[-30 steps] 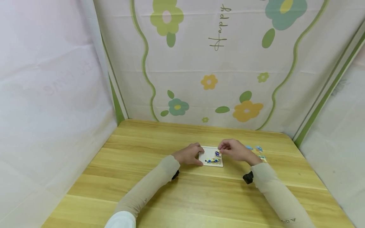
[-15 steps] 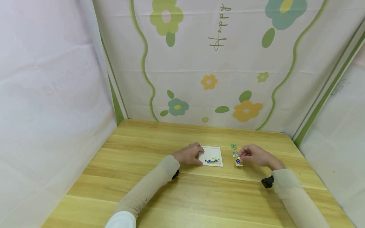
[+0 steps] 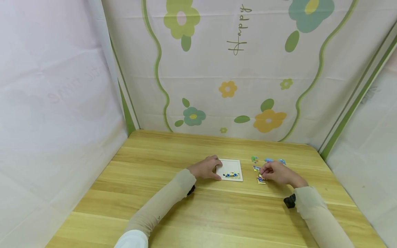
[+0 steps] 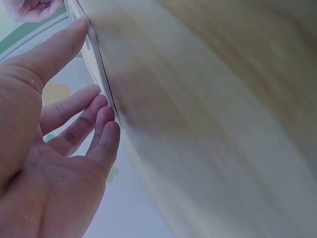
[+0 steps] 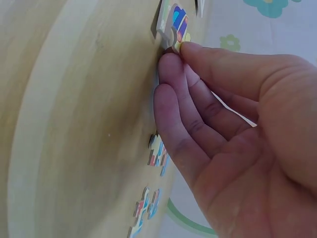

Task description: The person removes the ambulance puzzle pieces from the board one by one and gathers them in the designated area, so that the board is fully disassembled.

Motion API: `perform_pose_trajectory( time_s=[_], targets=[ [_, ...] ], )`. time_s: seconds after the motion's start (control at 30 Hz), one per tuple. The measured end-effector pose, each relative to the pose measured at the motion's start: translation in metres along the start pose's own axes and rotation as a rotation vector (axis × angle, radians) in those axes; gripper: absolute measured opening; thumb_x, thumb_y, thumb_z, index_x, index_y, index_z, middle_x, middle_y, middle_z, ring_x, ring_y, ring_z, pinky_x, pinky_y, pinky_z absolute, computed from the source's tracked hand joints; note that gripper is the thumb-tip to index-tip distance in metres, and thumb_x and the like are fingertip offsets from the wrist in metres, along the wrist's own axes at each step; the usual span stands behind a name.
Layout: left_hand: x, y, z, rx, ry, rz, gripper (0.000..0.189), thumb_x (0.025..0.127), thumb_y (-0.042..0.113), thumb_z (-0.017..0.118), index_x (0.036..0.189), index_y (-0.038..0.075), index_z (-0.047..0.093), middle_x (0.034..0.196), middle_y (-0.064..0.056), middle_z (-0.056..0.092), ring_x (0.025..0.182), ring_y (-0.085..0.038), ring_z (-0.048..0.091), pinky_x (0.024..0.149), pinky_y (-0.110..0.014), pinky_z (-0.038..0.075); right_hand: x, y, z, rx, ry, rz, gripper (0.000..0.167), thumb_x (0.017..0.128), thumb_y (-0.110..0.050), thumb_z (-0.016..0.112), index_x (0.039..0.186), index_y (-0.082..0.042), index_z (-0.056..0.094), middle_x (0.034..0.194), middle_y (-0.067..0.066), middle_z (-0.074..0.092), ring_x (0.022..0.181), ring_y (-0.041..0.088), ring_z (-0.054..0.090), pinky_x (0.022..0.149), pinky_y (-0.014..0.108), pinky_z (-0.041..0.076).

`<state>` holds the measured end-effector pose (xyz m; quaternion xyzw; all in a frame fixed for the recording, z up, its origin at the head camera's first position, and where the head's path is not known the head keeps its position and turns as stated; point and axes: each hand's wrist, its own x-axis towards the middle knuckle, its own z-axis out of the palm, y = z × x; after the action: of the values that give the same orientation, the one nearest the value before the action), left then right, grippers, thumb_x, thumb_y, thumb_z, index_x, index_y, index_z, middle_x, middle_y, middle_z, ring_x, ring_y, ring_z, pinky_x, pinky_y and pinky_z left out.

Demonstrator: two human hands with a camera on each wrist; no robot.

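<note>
My left hand [image 3: 204, 167] holds the left side of a white puzzle tray [image 3: 228, 165], its thumb at the near corner and fingers at the far one. In the left wrist view, thumb and fingertips meet the tray's thin edge. Along the tray's near side lies a joined strip of puzzle pieces [image 3: 232, 175], yellow with blue wheel-like rings. To the right of the tray, my right hand [image 3: 277, 173] pinches a puzzle piece [image 5: 179, 24] with blue, purple and yellow print between thumb and fingertips, low over the table. Part of this piece is hidden by the fingertips.
Loose pieces lie near the right hand: a green piece [image 3: 254, 159], a piece with blue rings [image 3: 256, 168] and blue pieces [image 3: 281, 161] farther right. The wooden table [image 3: 186, 141] ends at a flowered cloth backdrop [image 3: 211, 69]; cloth also hangs at both sides.
My right hand has carried its puzzle piece from over the tray's right side to the table on the right, then slightly lower and nearer me. My left hand has stayed on the tray.
</note>
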<state>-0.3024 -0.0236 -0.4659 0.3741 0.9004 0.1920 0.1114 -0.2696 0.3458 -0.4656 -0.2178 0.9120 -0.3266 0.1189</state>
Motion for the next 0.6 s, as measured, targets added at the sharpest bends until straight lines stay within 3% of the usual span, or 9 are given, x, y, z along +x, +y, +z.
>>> perform_pose_trajectory(
  time_s=[0.4,0.6],
  targets=[
    [0.001,-0.001,0.002,0.005,0.004,-0.001,0.064,0.094,0.037,0.082,0.145,0.006,0.061,0.134,-0.006,0.059,0.108,-0.014,0.049,0.099,-0.024,0.045,0.004,-0.013,-0.011,-0.133,-0.011,0.037,0.006,0.100,-0.011,0.073,0.102,-0.006,0.076,0.099,0.003,0.075,0.089,0.010,0.065,0.077,0.026,0.055],
    [0.001,-0.001,0.002,-0.002,0.012,0.005,0.063,0.094,0.037,0.082,0.145,0.005,0.061,0.131,-0.005,0.059,0.105,-0.014,0.048,0.096,-0.024,0.044,0.019,-0.037,-0.004,-0.119,-0.035,-0.015,0.013,0.099,-0.009,0.073,0.109,0.000,0.074,0.103,0.007,0.076,0.092,0.013,0.070,0.080,0.028,0.059]
  ],
)
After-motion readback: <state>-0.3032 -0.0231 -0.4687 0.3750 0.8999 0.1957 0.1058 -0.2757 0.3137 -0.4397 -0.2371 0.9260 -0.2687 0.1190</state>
